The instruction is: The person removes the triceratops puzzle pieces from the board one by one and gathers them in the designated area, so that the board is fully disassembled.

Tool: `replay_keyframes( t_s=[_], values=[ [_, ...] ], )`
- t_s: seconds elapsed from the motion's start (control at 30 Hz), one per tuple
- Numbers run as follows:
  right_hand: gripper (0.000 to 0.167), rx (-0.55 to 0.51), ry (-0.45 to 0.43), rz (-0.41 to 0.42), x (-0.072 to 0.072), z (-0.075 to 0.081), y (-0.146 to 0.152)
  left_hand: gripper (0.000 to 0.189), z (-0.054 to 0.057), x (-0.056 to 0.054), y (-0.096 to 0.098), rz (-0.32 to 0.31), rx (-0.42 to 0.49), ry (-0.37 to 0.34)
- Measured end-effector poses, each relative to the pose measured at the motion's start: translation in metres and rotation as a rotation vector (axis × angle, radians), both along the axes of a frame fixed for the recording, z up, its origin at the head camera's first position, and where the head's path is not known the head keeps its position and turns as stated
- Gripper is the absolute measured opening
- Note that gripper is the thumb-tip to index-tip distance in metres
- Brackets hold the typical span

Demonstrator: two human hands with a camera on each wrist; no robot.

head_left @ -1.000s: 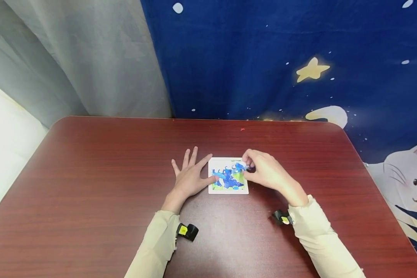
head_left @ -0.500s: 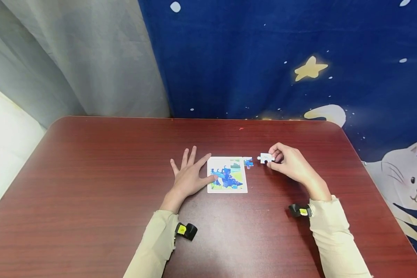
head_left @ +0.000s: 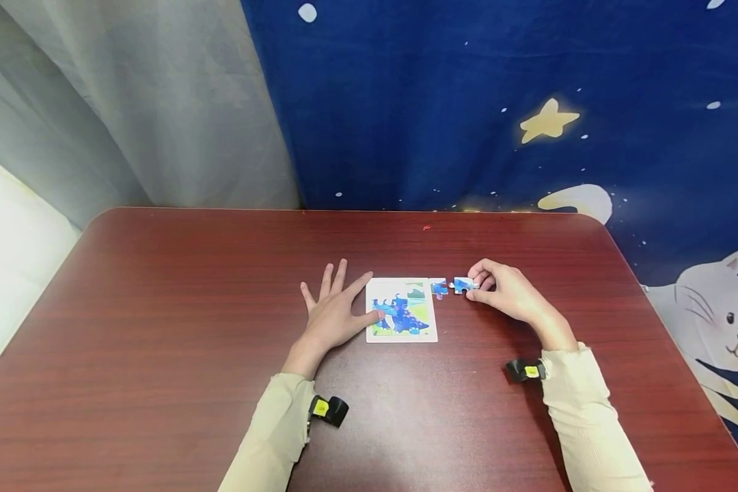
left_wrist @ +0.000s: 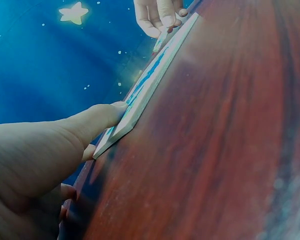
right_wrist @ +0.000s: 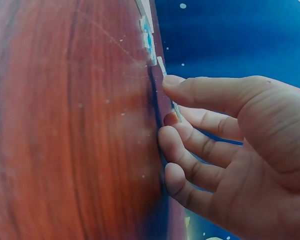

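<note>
A square jigsaw puzzle board with a white border and a blue dinosaur picture lies on the table. My left hand is spread flat at its left side, the thumb resting on the picture. In the left wrist view that thumb presses the board. To the board's right, my right hand pinches a blue and white puzzle piece between thumb and fingers, picture side up. Another blue puzzle piece lies by the board's upper right corner. Part of the board's upper right picture area shows pale outlines without pieces.
The dark red wooden table extends around the board on all sides. A blue curtain with stars and a grey curtain hang behind its far edge. A tiny red scrap lies near that edge.
My right hand moved right off the board, leaving one piece at its corner. The piece in it showed its pale back half a second ago and now shows its picture. My left hand stayed put.
</note>
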State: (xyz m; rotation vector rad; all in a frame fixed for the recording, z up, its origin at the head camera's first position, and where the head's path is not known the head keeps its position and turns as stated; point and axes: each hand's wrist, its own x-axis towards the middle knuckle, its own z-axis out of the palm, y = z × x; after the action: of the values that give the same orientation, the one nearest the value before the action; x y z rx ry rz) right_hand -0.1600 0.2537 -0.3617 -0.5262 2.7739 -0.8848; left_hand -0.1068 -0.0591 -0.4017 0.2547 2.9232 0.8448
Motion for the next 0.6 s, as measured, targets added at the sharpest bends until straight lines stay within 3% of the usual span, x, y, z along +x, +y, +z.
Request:
replay_keyframes(
  t_s=[0.6],
  values=[
    [0.027, -0.002, 0.024, 0.033, -0.0048, -0.0066, -0.0018, 0.076, 0.0006, -0.0002, 0.0007, 0.003, -0.009, -0.001]
  ],
)
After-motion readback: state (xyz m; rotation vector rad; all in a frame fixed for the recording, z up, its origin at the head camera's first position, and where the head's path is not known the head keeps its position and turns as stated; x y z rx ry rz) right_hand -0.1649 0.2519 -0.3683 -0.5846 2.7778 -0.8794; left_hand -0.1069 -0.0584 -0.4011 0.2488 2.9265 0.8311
